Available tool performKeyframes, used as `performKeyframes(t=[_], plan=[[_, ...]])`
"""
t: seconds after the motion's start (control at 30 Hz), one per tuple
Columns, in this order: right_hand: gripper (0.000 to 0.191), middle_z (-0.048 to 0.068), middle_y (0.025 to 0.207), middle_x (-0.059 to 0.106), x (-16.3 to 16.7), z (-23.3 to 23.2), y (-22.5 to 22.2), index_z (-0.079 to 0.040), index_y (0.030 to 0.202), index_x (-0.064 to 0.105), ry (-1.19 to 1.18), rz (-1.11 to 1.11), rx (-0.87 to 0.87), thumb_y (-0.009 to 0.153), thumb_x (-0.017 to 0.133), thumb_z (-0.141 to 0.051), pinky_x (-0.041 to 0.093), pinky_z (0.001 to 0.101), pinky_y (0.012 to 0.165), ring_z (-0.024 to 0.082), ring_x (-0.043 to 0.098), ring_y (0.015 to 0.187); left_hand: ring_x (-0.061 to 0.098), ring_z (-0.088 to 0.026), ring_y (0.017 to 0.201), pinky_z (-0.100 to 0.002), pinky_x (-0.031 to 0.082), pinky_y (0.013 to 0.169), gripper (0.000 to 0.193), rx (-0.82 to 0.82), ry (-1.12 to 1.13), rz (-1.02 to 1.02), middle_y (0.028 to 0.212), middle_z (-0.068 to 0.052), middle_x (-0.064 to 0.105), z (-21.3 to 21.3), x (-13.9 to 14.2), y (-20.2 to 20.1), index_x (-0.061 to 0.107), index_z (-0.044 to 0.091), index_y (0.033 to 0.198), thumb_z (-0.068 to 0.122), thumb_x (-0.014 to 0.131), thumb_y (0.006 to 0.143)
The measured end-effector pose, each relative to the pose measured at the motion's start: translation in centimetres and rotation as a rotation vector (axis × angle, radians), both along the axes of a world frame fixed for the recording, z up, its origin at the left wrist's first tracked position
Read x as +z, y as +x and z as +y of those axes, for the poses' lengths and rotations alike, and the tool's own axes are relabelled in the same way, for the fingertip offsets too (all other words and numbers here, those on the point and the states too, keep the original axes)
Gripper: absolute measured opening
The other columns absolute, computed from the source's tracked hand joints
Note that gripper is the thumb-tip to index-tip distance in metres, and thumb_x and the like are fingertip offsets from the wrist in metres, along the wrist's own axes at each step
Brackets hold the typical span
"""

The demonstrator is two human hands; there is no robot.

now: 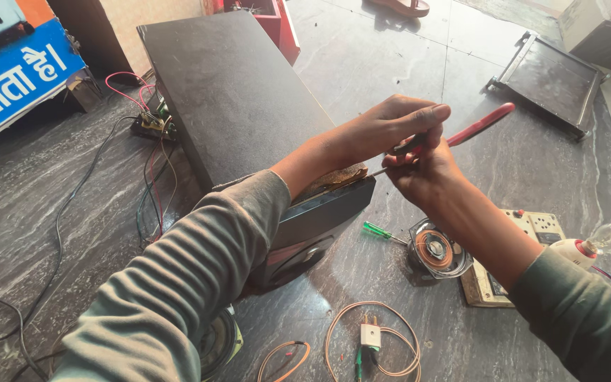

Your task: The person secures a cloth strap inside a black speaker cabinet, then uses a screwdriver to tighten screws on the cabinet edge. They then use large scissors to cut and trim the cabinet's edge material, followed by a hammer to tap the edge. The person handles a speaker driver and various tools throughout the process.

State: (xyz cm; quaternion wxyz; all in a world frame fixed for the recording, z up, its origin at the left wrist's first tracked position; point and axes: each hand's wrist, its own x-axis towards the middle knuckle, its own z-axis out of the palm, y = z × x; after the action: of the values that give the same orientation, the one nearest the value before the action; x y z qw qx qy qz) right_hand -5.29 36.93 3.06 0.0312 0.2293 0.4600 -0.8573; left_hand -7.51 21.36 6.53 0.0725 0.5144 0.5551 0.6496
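your left hand [390,127] and right hand [422,173] both clamp fingers round the red-handled screwdriver [479,126], tip braced against the speaker box [242,106] edge for leverage.

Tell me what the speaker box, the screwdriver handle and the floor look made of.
Speaker box: probably wood board with a matte black covering; flat, dull, faintly textured. Screwdriver handle: glossy red plastic, smooth sheen. Floor: polished dark stone, apparently marble or granite, with pale veins and seams.
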Motion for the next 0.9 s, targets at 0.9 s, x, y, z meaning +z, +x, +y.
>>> performKeyframes(t=[0.9], plan=[[0.013,0.0,0.079,0.056,3.7,2.1,-4.2,-0.01,0.089,0.058,-0.155,0.122,-0.04,0.099,0.058,-0.018,0.049,0.0267,0.055,0.008,0.054,0.054,0.074,-0.01,0.095,-0.026,0.062,0.062,0.037,0.248,0.195,-0.026,0.102,0.003,0.073,-2.3,1.6,-0.7,0.068,0.011,0.106,0.045,0.052,0.106]])
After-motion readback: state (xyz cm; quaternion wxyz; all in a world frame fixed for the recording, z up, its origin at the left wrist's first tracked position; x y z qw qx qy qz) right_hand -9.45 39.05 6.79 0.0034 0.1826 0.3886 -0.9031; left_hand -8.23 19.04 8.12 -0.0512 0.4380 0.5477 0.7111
